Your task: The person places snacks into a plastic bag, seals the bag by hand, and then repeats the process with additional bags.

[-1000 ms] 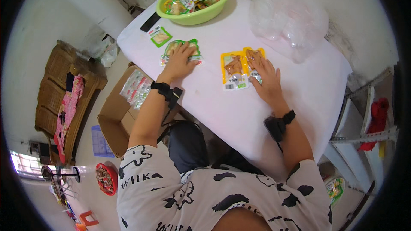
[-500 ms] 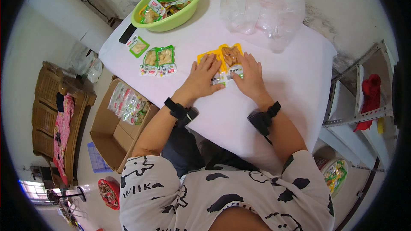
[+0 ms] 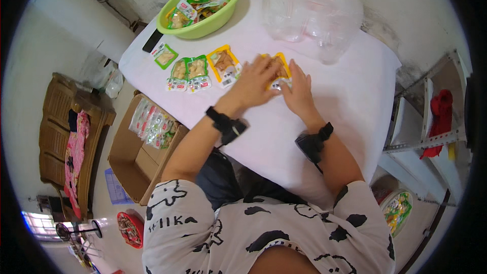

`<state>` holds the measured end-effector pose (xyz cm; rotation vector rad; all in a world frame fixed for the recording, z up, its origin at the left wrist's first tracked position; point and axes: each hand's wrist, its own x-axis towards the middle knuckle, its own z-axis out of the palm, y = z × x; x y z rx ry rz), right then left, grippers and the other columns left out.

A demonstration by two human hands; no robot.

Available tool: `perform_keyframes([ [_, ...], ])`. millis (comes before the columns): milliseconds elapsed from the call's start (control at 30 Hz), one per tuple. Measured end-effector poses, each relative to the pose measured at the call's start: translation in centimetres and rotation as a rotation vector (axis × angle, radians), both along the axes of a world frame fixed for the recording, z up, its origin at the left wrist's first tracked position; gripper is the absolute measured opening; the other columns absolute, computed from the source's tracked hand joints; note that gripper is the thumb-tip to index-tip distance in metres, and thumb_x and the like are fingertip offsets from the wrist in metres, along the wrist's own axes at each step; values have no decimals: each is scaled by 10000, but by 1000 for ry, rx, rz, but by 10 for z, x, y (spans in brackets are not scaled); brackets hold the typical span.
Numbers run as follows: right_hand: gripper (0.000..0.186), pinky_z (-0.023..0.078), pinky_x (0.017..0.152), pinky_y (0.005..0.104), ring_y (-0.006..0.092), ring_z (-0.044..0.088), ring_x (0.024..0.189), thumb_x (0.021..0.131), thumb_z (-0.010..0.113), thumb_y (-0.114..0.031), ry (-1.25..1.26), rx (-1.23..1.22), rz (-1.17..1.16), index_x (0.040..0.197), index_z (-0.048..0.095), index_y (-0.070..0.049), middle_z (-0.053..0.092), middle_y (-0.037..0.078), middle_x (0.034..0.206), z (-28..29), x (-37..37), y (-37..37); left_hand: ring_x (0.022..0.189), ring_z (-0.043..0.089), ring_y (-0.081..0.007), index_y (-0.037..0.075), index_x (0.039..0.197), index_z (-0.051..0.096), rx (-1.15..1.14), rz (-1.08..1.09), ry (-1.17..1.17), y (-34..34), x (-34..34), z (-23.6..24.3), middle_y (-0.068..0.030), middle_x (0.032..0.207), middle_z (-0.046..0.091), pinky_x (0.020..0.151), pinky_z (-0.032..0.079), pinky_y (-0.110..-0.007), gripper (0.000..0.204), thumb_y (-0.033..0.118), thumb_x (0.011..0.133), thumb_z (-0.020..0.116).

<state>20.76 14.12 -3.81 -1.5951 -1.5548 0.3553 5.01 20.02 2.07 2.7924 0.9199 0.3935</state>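
A yellow-edged snack packet (image 3: 278, 67) lies on the white-covered table, under and between my hands. My left hand (image 3: 253, 85) reaches across its left side with fingers stretched out, slightly blurred. At the packet's right edge is my right hand (image 3: 299, 94), its fingers extended and its thumb close to the lower end. Another yellow-edged packet (image 3: 223, 63) rests flat to the left, apart from my hands. Beside that one, two green-edged packets (image 3: 188, 72) sit side by side, and a smaller-looking green-edged packet (image 3: 165, 56) lies farther left.
A green basin (image 3: 203, 29) full of packets stands at the table's back left, near a black phone (image 3: 152, 40). Clear plastic bags (image 3: 312, 15) are heaped at the back right. On the left below the table is a cardboard box (image 3: 137, 165) holding packets; a metal shelf (image 3: 431, 137) stands right.
One yellow-edged packet has moved left, from under my left hand to beside the green-edged pair. My left hand has shifted right onto the other yellow-edged packet; my right hand stays near it.
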Motion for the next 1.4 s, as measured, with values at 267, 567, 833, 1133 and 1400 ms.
perform_keyframes([
  [267, 656, 135, 1058, 560, 354, 290, 1301, 860, 530, -249, 31, -46, 35, 1383, 242, 22, 362, 227, 1362, 6, -3, -1, 1337, 216, -391, 186, 1376, 341, 100, 142, 140, 42, -6, -22, -132, 1473, 221, 1022, 208, -625, 607, 370, 838, 554],
  [567, 646, 130, 1062, 560, 370, 280, 1303, 836, 564, -262, -87, -65, 41, 1358, 304, 14, 389, 219, 1346, 9, -4, -4, 1358, 183, -367, 180, 1396, 311, -13, 322, 103, 76, -52, -8, -144, 1480, 205, 1062, 147, -592, 568, 363, 883, 473],
  [833, 620, 126, 1068, 558, 338, 273, 1315, 818, 583, -268, -187, -83, 31, 1343, 351, -32, 401, 168, 1355, 9, -5, -6, 1272, 320, -420, 100, 1334, 379, 39, 271, -135, 15, -87, 1, -276, 1381, 301, 1042, 302, -445, 717, 253, 714, 704],
  [1133, 540, 118, 1065, 563, 310, 277, 1325, 822, 596, -238, -157, -67, 59, 1306, 428, -68, 401, 143, 1369, 8, -5, -6, 939, 585, -408, 16, 1185, 480, 341, 474, 379, 20, -53, -14, -252, 1216, 496, 789, 516, -421, 420, 158, 806, 595],
  [1400, 508, 142, 1055, 583, 325, 278, 1314, 811, 603, -265, -212, -70, 52, 1255, 479, -51, 403, 158, 1357, 10, -9, -5, 793, 646, -215, 7, 955, 547, -633, 711, -1646, 39, -82, -12, -120, 939, 603, 649, 543, -299, 146, 54, 874, 436],
])
